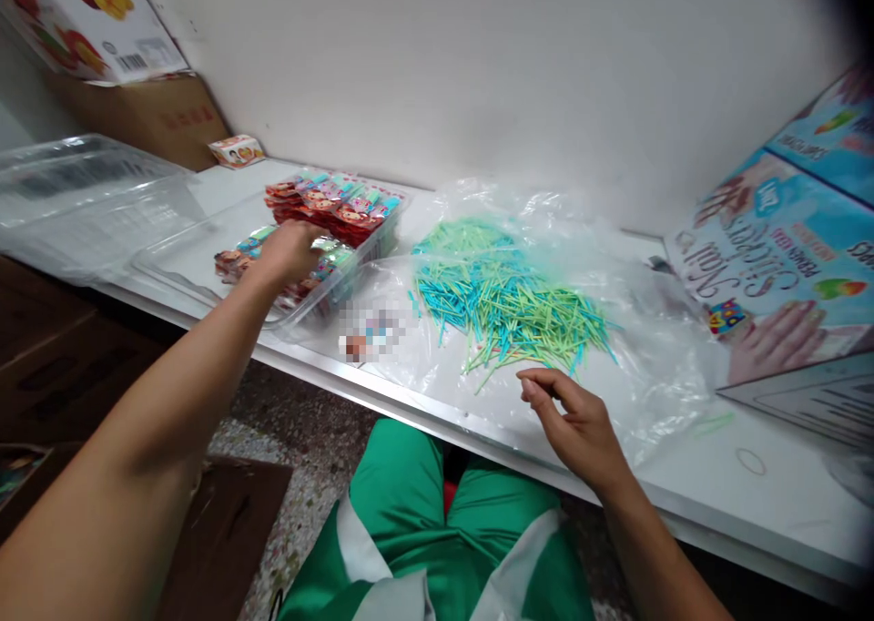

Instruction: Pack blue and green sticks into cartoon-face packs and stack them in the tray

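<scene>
My left hand [290, 252] reaches into a clear plastic tray [310, 316] and is over small printed packets [246, 252]. Its fingertips are hidden behind the hand, so its grip does not show. Behind it in the same tray stand tight rows of red-and-blue packets [334, 207]. My right hand [570, 421] hovers by the table's front edge, thumb and forefinger brought together, with nothing visible in them. Just beyond it lies a heap of thin green and blue sticks [505, 293] on a crumpled clear plastic bag [655, 366]. A pixelated patch covers one small item between tray and heap.
A clear plastic container [88, 211] sits at the far left, before a brown carton [150, 116]. A little box [237, 151] rests near the wall. Blue nail sticker boxes [785, 257] stand at right. A rubber band [751, 462] lies on the white table [689, 475].
</scene>
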Demonstrator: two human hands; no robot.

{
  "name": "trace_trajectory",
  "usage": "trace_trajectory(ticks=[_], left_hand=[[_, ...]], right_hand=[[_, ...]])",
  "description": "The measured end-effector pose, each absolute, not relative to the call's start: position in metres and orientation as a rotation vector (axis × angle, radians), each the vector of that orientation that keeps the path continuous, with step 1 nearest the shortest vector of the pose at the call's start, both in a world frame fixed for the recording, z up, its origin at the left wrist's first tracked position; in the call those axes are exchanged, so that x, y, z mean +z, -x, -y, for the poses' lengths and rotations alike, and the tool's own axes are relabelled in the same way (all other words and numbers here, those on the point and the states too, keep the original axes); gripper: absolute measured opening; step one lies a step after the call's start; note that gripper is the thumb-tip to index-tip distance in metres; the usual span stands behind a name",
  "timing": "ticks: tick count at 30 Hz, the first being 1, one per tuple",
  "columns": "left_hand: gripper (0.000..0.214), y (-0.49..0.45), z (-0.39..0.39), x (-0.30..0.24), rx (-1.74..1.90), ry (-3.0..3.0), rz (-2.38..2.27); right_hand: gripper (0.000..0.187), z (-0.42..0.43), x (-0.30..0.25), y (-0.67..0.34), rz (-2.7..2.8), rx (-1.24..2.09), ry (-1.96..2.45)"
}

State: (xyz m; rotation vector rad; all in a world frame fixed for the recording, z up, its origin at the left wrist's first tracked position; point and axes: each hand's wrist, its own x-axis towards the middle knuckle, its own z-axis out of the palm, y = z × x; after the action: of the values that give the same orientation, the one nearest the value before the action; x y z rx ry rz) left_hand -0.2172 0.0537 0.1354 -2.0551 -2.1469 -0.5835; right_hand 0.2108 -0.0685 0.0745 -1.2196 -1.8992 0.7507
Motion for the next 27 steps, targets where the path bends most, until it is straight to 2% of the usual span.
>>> trace_trajectory(ticks=[3,5,8,10,15,22,27], left_hand=[[0.031,0.166,-0.033,0.127,-0.633,2.220,2.000],[0.035,0.134,-0.020,0.109,-0.432,2.422,2.014],[0.045,0.112,-0.013,0.072,-0.096,2.305,2.248],[0.053,0.115,-0.017,0.052,-0.013,2.151,2.451],[0.067,0.138,-0.031,0.035,-0.186,2.056,2.748],[0.040,0.145,-0.032,0.036,-0.542,1.828,2.836],[0.039,0.142,-0.024,0.041,-0.542,1.802,2.697]], right_hand=[[0.016,0.067,0.072,-0.213,1.890,0.746,1.237],[0.016,0.068,0.073,-0.212,1.889,0.750,1.241],[0.016,0.074,0.078,-0.212,1.926,0.736,1.241],[0.017,0.078,0.082,-0.216,1.947,0.725,1.250],[0.020,0.083,0.082,-0.231,1.869,0.733,1.315],[0.019,0.083,0.079,-0.232,1.861,0.761,1.301],[0.020,0.082,0.077,-0.231,1.877,0.736,1.309]])
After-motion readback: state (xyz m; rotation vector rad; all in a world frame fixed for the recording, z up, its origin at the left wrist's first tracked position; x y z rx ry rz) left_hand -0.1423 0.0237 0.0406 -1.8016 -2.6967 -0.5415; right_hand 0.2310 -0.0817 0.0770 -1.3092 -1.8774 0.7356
